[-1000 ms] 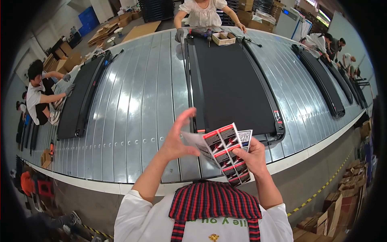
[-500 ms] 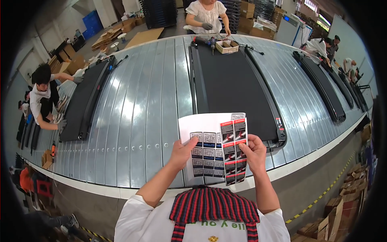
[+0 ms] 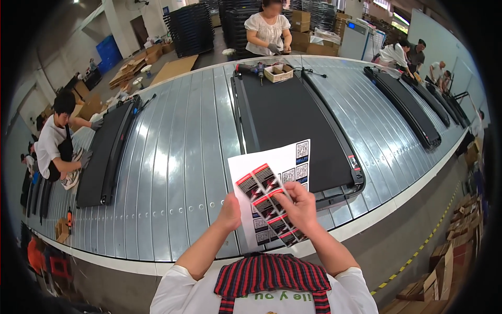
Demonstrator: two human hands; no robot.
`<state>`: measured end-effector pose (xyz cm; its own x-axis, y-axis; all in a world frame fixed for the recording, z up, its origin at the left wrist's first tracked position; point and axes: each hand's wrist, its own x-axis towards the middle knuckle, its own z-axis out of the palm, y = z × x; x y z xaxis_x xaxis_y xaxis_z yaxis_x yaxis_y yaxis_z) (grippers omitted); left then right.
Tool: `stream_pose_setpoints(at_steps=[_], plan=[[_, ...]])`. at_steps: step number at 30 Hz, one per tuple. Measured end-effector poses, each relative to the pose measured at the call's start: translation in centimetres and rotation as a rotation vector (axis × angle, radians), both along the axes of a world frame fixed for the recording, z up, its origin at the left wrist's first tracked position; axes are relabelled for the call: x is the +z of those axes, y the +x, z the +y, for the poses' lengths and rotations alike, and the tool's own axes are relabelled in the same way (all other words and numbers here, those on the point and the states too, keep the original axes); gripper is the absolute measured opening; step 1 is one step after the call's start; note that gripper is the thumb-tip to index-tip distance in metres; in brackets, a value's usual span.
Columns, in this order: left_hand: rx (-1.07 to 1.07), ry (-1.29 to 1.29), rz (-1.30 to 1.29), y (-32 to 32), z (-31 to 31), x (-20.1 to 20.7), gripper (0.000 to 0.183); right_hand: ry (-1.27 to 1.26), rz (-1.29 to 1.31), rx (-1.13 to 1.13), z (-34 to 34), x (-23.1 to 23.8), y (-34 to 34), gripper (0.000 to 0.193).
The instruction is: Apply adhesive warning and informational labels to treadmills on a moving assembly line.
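Evidently pinching the red-and-black label strip (image 3: pixel 266 201) in the right hand (image 3: pixel 298 206), thumb across its printed front, probably to stop it slipping while tilted. Slanted over the front of the larger white sheet (image 3: pixel 280 162), thus hiding part of its square-coded labels and leaving some in sight toward the right and lower edges. Cannot tell whether also gripping the white sheet with those same fingers. At the sheet's left edge, resting the left hand (image 3: pixel 229 213) half curled with fingertips out of sight, perhaps to steady the paper; cannot tell whether clamped on it or merely touching. Holding both papers up between the striped apron (image 3: pixel 272 275) and the flat black unit (image 3: pixel 290 110), overlapping its near end in view, seemingly to turn the print upward for reading. Beneath that unit, spread wide with slats, the metal table (image 3: pixel 167 131), likely chosen to give access from both ends. Worth noting on the unit's far end a power drill (image 3: pixel 258 69) just beside a shallow box (image 3: pixel 280 78), presumably set there to suit the reach of the co-worker (image 3: pixel 267 29) opposite. Also visible at left, under another person's gloved hands, a second black unit (image 3: pixel 104 157).
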<state>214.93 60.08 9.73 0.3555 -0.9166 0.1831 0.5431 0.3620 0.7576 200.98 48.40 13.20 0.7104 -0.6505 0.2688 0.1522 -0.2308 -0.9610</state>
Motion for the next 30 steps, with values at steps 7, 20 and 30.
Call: stream_pose_setpoints(at_steps=[7, 20, 30], plan=[[0.379, 0.358, -0.229, 0.4, 1.3, 3.6, 0.029, -0.446, -0.1, -0.339, -0.2, -0.6, 0.4, 0.021], [-0.092, 0.285, -0.301, 2.2, 5.1, 2.9, 0.035, 0.355, -0.071, 0.166, -1.4, 1.7, 1.0, 0.021], [-0.241, 0.067, -0.324, 1.5, 5.9, 4.8, 0.071, -0.336, -0.096, 0.012, 3.3, 3.3, 1.5, 0.028]])
